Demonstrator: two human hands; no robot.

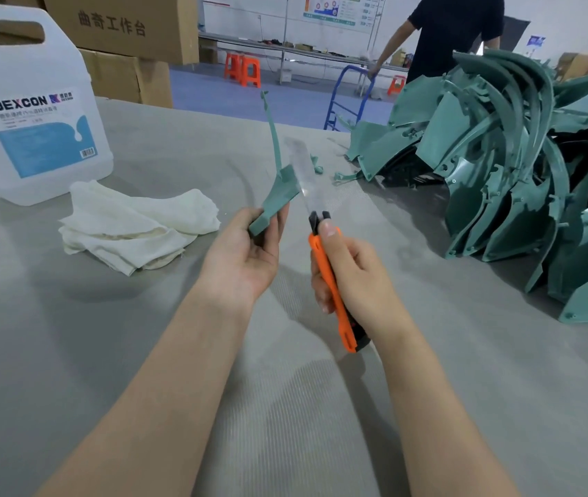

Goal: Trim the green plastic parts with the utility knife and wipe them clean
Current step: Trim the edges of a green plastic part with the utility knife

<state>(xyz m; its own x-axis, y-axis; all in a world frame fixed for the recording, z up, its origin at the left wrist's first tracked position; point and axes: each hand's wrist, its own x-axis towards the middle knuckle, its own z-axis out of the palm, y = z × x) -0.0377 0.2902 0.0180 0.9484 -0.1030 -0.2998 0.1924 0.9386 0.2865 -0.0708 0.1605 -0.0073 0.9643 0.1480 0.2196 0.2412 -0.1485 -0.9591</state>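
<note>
Your left hand (245,256) pinches the wide end of a green part (277,195) above the counter (106,353) middle. Your right hand (353,278) is wrapped tight around the knife (335,292), its blade touching the part. The pile (500,174) fills the right edge; a cloth (138,224) lies left.

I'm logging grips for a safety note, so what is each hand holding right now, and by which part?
The left hand holds a green plastic part by its wide lower end. The right hand grips the utility knife around its orange handle.
</note>
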